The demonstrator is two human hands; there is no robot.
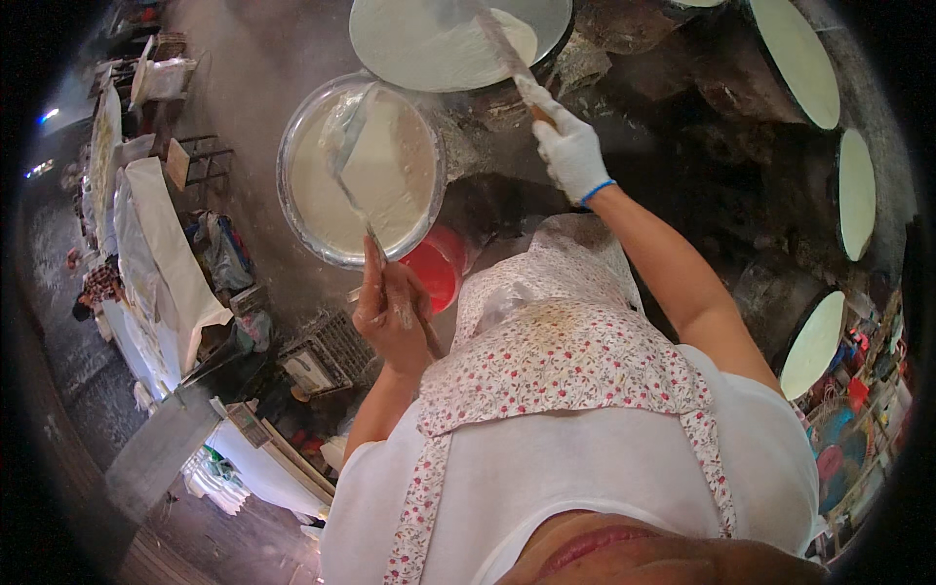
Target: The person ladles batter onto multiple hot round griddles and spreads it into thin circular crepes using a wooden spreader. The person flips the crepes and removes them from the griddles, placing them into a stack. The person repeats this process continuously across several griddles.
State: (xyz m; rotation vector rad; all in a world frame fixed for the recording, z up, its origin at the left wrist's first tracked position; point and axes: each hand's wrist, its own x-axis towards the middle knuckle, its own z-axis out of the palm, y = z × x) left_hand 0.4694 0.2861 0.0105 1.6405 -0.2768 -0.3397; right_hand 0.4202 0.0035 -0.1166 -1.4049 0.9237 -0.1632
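Bare and closed, my left hand (392, 310) grips the long handle of a ladle (346, 146), whose far end lies over a wide round basin of creamy white batter (400, 205). My right hand (572, 151), in a white glove with a blue cuff edge, is wrapped round the handle of a long flat spreader (507, 47). The spreader's blade reaches over a large round griddle (409, 58) at the top. A pale layer covers that griddle, with a whiter patch near the blade. Steam blurs the blade's far end.
A red bucket (436, 271) stands between the basin and my apron. Several more round pans with pale tops, one of them a griddle (814, 346), line the right side. At left are long cloth-covered tables (166, 253), a crate (327, 356) and a seated person (97, 283).
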